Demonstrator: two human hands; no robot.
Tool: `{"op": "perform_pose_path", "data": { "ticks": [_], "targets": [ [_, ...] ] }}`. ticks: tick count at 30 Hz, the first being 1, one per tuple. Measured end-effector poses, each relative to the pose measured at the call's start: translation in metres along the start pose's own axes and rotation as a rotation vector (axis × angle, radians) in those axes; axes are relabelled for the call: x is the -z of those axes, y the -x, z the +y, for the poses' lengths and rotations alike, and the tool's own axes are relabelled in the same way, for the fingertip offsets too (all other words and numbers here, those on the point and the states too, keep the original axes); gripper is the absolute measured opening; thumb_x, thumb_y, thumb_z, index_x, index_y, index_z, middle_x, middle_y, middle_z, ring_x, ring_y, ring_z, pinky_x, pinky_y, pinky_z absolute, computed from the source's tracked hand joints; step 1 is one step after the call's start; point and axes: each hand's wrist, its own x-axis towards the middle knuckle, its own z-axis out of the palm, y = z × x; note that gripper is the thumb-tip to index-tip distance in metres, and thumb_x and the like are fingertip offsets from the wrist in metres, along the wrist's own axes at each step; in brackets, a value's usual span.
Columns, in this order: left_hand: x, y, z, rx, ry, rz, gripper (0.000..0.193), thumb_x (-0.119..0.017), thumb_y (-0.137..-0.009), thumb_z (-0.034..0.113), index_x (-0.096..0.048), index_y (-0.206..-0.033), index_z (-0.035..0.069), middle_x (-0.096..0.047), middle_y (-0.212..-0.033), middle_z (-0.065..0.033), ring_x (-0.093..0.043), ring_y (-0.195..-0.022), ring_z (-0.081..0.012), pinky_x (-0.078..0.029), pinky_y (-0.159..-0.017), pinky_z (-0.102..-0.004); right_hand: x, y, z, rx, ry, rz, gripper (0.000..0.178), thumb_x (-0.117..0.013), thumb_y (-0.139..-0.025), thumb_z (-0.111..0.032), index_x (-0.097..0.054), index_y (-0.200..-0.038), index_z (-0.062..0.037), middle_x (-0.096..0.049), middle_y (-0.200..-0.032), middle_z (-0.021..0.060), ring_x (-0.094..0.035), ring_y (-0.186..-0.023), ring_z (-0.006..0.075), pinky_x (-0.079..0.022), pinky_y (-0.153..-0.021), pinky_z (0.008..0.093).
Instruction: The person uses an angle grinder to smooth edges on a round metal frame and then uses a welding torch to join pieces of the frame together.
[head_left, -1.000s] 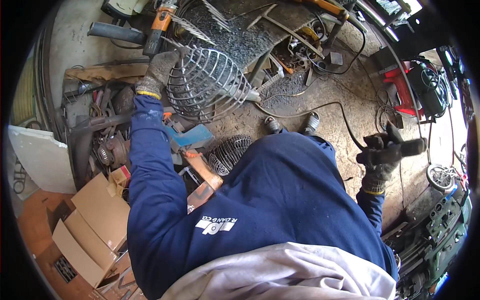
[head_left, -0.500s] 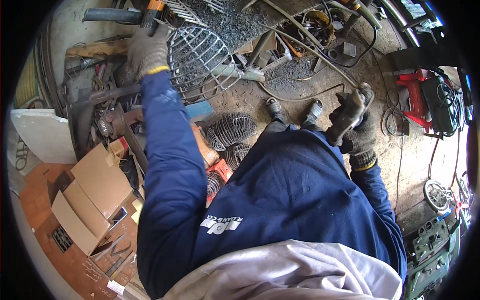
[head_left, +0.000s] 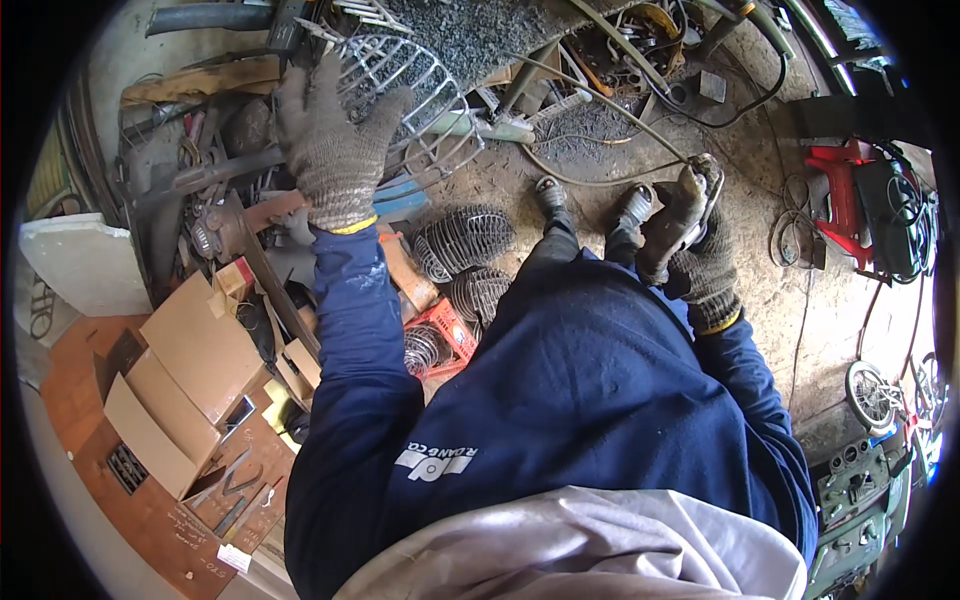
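My left hand (head_left: 340, 145), in a grey knit glove with a yellow cuff, is open with its fingers spread. It is over the near left side of a cage of bent metal bars (head_left: 425, 70); whether it touches the bars I cannot tell. My right hand (head_left: 705, 275), gloved alike, is closed around a dark, worn clamp-like tool that looks like a welding electrode holder (head_left: 672, 225). A long thin rod (head_left: 612, 102) runs from the tool's far end toward the upper left. The fingertips of the right hand are partly hidden.
Coiled wire baskets (head_left: 463, 240) and a red crate (head_left: 450, 335) are left of my feet. Scrap metal and an opened cardboard box (head_left: 200, 345) fill the left side. Cables loop over the floor. A red and dark machine (head_left: 840, 200) and green machinery (head_left: 860, 520) stand at right.
My left hand has come nearer and slightly right, its fingers now spread in front of the cage. My right hand, still holding the tool, has shifted slightly left.
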Motion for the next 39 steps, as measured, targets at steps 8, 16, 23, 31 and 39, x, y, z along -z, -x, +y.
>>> {"op": "perform_pose_path", "data": {
  "ticks": [8,16,23,31,39],
  "targets": [
    [0.007,0.031,0.003,-0.071,0.112,-0.072,0.091,-0.084,-0.066,0.064,-0.059,-0.138,0.015,-0.046,-0.142,-0.0222,-0.046,-0.13,-0.0429,-0.04,-0.108,-0.0546,0.01,-0.008,0.016,-0.056,0.005,-0.004,0.072,-0.08,-0.079,-0.026,-0.051,-0.14,-0.0021,-0.063,-0.127,0.01,-0.061,-0.116,0.0204,-0.048,-0.1,0.0359],
    [0.033,0.02,-0.005,-0.26,0.007,-0.335,0.094,-0.089,-0.062,0.055,-0.054,-0.143,0.019,-0.036,-0.149,-0.0244,-0.038,-0.138,-0.0468,-0.036,-0.112,-0.0572,0.011,-0.017,0.012,0.004,-0.153,-0.005,0.068,-0.084,-0.075,-0.018,-0.054,-0.135,-0.0032,-0.064,-0.121,0.0075,-0.062,-0.11,0.0173,-0.049,-0.097,0.0338],
    [0.041,0.011,-0.009,-0.236,-0.057,-0.439,0.082,-0.091,-0.063,0.046,-0.061,-0.133,0.015,-0.04,-0.147,-0.0202,-0.04,-0.137,-0.0432,-0.041,-0.11,-0.0525,0.009,-0.02,0.001,-0.047,-0.013,0.003,0.069,-0.084,-0.074,-0.017,-0.053,-0.134,-0.0029,-0.065,-0.117,0.0067,-0.062,-0.107,0.0165,-0.05,-0.095,0.0336],
    [0.034,0.044,-0.025,-0.208,-0.024,-0.263,0.081,-0.09,-0.059,0.057,-0.065,-0.125,0.017,-0.045,-0.136,-0.0191,-0.049,-0.125,-0.0435,-0.047,-0.102,-0.053,0.009,-0.02,-0.003,0.016,-0.021,-0.049,0.072,-0.085,-0.074,-0.02,-0.053,-0.135,-0.0031,-0.064,-0.118,0.0073,-0.063,-0.105,0.0168,-0.05,-0.093,0.0326],
    [0.026,0.044,-0.036,-0.25,-0.079,-0.091,0.077,-0.094,-0.056,0.049,-0.068,-0.121,0.017,-0.043,-0.139,-0.0148,-0.051,-0.125,-0.0369,-0.05,-0.098,-0.0495,0.015,-0.03,0.015,0.054,0.039,-0.031,0.07,-0.087,-0.074,-0.017,-0.055,-0.134,-0.0013,-0.068,-0.1,0.0058,-0.067,-0.091,0.0168,-0.055,-0.084,0.0321]
  ]
}}
